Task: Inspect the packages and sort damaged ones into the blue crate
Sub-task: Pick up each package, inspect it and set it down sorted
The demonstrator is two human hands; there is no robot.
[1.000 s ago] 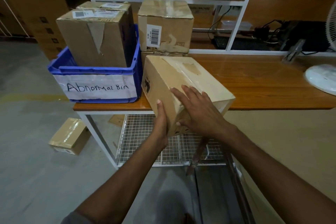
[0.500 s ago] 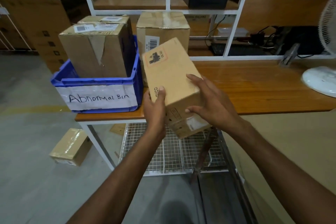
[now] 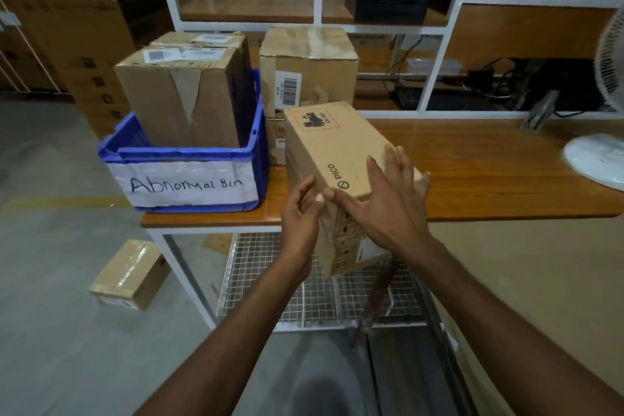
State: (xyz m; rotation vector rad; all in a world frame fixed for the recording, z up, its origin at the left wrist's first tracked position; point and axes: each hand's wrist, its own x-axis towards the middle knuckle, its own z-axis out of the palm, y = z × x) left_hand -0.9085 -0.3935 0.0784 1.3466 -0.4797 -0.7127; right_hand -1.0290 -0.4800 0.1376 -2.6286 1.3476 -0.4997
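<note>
One PICO carton [image 3: 324,152], tilted over the counter [image 3: 489,172] front edge, just right of the blue crate [image 3: 182,154]. Right grip [image 3: 388,209]: fingers straight, flat on its top face. Left grip [image 3: 300,213]: loosely curled, thumb touching its near-left edge.

Crate [image 3: 189,154] on table [image 3: 489,172], left of held package [image 3: 332,159].

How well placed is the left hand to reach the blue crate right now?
Likely yes: the left hand lies beside the PICO box, the blue crate stands just to its left, and nothing sits between them.
</note>
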